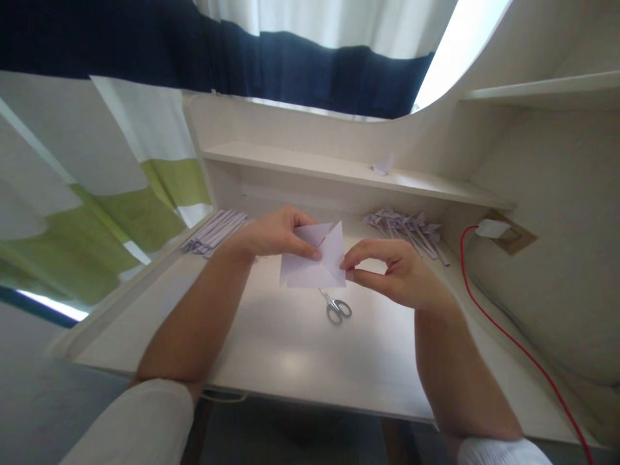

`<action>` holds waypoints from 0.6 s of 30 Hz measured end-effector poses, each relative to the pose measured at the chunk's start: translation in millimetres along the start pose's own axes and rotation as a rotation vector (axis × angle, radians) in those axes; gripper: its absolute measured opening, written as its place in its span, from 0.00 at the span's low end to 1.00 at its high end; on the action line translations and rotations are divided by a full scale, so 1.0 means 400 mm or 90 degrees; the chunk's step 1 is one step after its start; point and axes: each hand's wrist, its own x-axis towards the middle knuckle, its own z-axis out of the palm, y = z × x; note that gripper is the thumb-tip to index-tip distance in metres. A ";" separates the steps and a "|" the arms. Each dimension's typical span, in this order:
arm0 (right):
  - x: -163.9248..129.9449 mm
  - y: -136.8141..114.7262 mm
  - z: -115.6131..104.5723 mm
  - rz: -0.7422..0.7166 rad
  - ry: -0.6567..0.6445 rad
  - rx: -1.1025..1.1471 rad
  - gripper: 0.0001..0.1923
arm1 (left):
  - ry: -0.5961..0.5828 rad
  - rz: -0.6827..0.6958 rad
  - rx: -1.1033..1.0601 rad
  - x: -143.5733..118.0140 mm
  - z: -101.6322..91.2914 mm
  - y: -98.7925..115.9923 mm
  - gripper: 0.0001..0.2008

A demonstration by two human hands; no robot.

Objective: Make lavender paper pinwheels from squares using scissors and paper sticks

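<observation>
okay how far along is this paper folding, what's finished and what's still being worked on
Looks done: a pile of folded paper pieces at the desk's right rear. In hand: the left hand and right hand pinch a partly folded white sheet above the scissors, creases showing. Seemingly left: a stack of paper strips at the left rear, unfolded.

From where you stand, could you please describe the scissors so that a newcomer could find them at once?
Start at the white desk below the shelf. Both hands, the left hand and right hand, hold a folded white paper above its middle. The scissors lie on the desk just beneath that paper, the only metal thing with grey looped handles there.
</observation>
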 end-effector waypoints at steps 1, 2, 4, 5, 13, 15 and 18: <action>-0.001 0.003 0.000 -0.003 -0.007 0.001 0.05 | -0.005 -0.001 0.001 0.001 0.001 -0.002 0.11; -0.003 0.006 0.000 -0.008 -0.015 0.001 0.05 | -0.010 -0.004 0.003 0.002 0.002 -0.003 0.11; -0.005 0.010 0.000 -0.020 -0.034 0.002 0.06 | -0.016 -0.014 0.005 0.003 0.005 -0.005 0.11; -0.006 0.012 0.001 -0.024 -0.041 0.001 0.06 | -0.017 -0.019 0.003 0.004 0.006 -0.004 0.11; -0.005 0.016 -0.001 0.015 -0.045 -0.020 0.05 | -0.003 0.000 -0.004 0.006 0.007 -0.006 0.11; -0.005 0.017 -0.002 0.021 -0.048 -0.020 0.06 | -0.005 0.010 0.007 0.007 0.005 -0.010 0.11; -0.006 0.019 0.000 0.030 -0.042 -0.017 0.07 | 0.007 0.016 0.015 0.007 0.003 -0.013 0.12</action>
